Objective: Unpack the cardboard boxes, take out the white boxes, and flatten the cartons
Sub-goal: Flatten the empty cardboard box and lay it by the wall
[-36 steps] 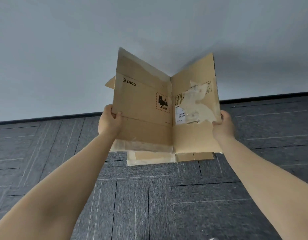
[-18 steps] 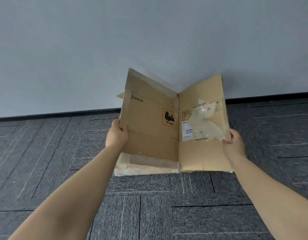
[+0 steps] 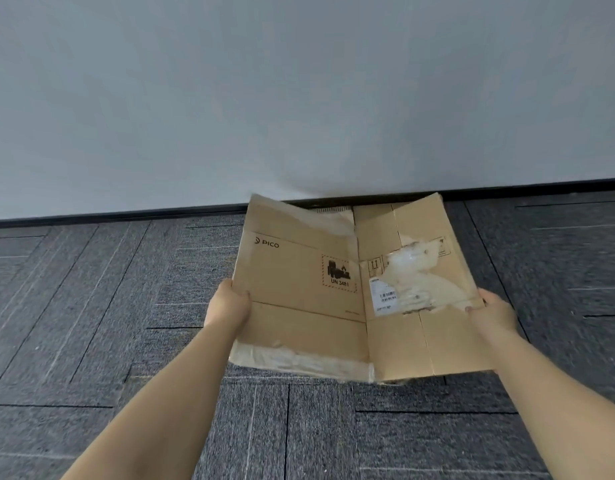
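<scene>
A plain pale grey wall (image 3: 299,98) fills the far half of the view and meets a floor of dark grey carpet tiles (image 3: 91,341) along a thin black skirting strip (image 3: 126,214). Open carpet lies to the left, to the right and on the near side of the carton.

The flattened brown cardboard carton (image 3: 299,317) is held above the carpet close to the wall, its far edge overlapping the skirting strip in view. Whether it touches the floor cannot be told. Two printed panels face up and meet at a centre fold that runs from the near edge away toward the wall, with both outer edges raised slightly, like a part-open book.

The left hand (image 3: 229,304) grips the carton's left edge, thumb on the printed face. The right hand (image 3: 494,315) grips the right edge the same way.

A torn white paper label (image 3: 413,282) sits on the right panel, and a black "UN 3481" hazard mark (image 3: 339,273) on the left.
</scene>
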{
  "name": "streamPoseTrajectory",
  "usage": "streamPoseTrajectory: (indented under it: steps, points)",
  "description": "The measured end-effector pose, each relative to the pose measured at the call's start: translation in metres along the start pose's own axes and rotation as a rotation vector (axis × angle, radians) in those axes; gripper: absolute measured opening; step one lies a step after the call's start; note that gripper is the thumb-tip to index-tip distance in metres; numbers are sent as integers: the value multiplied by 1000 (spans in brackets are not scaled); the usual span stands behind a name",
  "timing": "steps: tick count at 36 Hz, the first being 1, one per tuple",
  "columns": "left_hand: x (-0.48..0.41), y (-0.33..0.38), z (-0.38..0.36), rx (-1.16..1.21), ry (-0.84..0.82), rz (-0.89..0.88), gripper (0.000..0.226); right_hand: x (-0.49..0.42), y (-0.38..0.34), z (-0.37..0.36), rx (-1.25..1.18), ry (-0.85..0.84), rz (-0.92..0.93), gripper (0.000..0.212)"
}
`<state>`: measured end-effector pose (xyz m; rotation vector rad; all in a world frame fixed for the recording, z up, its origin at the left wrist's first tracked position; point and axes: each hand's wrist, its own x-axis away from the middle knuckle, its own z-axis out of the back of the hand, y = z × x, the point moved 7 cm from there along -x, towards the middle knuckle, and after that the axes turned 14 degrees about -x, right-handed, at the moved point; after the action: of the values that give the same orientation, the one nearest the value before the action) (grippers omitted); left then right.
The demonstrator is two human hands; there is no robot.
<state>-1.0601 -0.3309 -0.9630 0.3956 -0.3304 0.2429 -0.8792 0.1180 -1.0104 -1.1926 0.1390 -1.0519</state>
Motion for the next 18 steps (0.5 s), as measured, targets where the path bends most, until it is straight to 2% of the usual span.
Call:
streamPoseTrajectory:
  steps: [11, 14, 18]
  points:
    - [-17, 15, -12, 25, 14, 50, 35, -11, -26, 0, -20, 82, 83, 42]
    - [-32, 31, -4, 42, 50, 22, 31, -21, -45, -5, 15, 76, 130, 36]
    - [-51, 49, -2, -69, 39, -49, 37, -39, -56, -12, 121, 56, 164, 41]
